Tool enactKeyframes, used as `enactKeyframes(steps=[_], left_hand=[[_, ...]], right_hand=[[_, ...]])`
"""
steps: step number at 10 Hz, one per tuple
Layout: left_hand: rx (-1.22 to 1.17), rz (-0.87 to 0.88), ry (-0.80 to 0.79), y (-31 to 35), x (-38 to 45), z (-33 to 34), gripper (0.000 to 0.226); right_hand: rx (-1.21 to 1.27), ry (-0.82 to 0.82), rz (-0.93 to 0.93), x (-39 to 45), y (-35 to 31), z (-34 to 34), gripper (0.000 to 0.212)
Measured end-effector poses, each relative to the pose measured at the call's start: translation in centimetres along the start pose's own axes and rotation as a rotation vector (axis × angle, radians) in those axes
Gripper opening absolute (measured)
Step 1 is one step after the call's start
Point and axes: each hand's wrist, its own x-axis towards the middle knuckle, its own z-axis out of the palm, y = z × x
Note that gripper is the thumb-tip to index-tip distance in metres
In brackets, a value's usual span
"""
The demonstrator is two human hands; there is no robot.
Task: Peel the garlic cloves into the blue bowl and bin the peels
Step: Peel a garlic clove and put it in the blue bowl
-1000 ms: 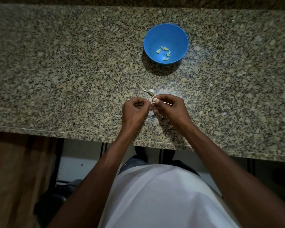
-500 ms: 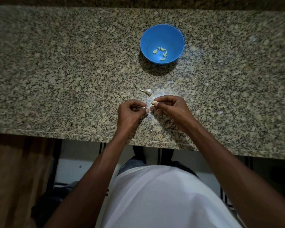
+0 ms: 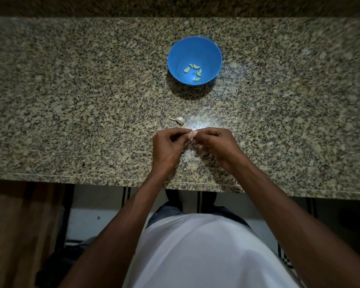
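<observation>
I see both hands meeting over the near part of a speckled granite counter (image 3: pixel 71 100), fingertips touching. The left hand (image 3: pixel 167 147) and right hand (image 3: pixel 213 144) are each curled tight, pinching between them one small pale garlic clove (image 3: pixel 192 135), mostly hidden by the fingers; only a light sliver shows. Both forearms reach forward from a white shirt (image 3: pixel 206 252) at the bottom of the view, angled inward so the wrists converge. Just beyond the hands, lying on the counter, is the remaining piece of garlic bulb (image 3: pixel 179 120) with its stem pointing left. Farther back stands the blue bowl (image 3: pixel 176 59), upright, holding five peeled cloves (image 3: pixel 193 72) on its floor.
</observation>
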Motion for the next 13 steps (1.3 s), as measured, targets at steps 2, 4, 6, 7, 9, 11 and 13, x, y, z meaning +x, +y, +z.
enactKeyframes(steps=[2,4,6,7,9,11,13], left_hand=[[0.033,0.025,0.083,0.3,-0.3,1.6,0.010],[0.177,0.002,0.077,-0.8,-0.5,0.4,0.025],[0.387,0.089,0.146,-1.8,-0.1,-0.7,0.022],[0.431,0.076,0.198,-2.4,-0.1,-1.2,0.023],[0.550,0.086,0.121,-3.6,-0.1,-2.1,0.041],[0.686,0.213,-0.082,-4.6,-0.7,-2.5,0.053],[0.611,0.269,0.004,-5.0,-0.2,-3.6,0.057]], right_hand=[[0.125,0.076,0.081,0.3,-0.8,-1.5,0.015],[-0.634,0.244,-0.311,4.4,-6.1,-5.7,0.021],[-1.102,0.181,-0.505,8.9,-8.8,-7.6,0.022],[-1.170,0.220,-0.622,9.5,-7.8,-6.9,0.019],[-1.336,0.010,-0.627,10.0,-5.2,-2.7,0.024],[-1.274,-0.061,-0.613,3.9,1.4,-0.5,0.018],[-1.146,0.103,-0.617,-1.3,3.2,1.5,0.015]])
